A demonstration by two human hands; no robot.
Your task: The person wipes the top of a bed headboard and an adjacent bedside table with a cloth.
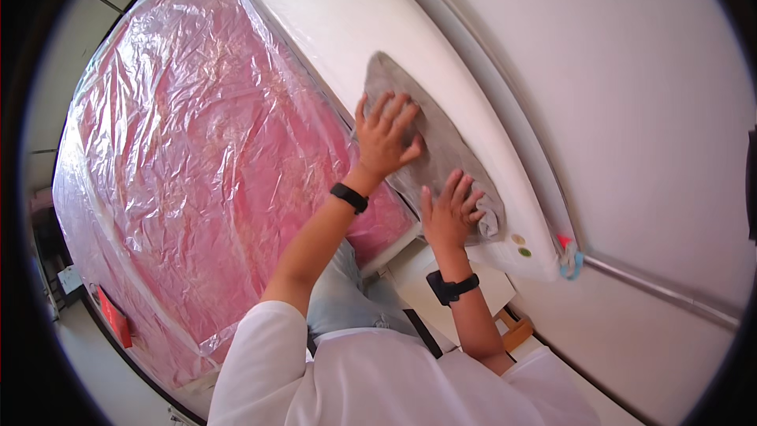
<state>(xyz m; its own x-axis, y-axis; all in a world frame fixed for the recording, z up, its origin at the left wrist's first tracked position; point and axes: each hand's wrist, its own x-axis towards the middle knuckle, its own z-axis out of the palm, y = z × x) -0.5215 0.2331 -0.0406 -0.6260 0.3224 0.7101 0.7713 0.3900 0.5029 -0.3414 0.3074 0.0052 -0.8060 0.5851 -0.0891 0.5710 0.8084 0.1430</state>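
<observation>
A broad pink bed (pixel 244 205), wrapped in a crinkled clear plastic sheet (pixel 165 47), fills the left side. Along its right edge runs a long white panel (pixel 315 0) with a curved outer edge (it looks like a headboard). The grey cloth (pixel 451 154) lies spread on that panel, toward its near end and closer to the bed-side edge, bunched at its near corner. Both hands are open on the cloth, fingers spread: the left hand (pixel 384 140) farther up, the right hand (pixel 449 219) beside the bunched corner. Two small round stickers, one brown (pixel 518 239) and one green (pixel 524 252), sit near the panel's near corner.
</observation>
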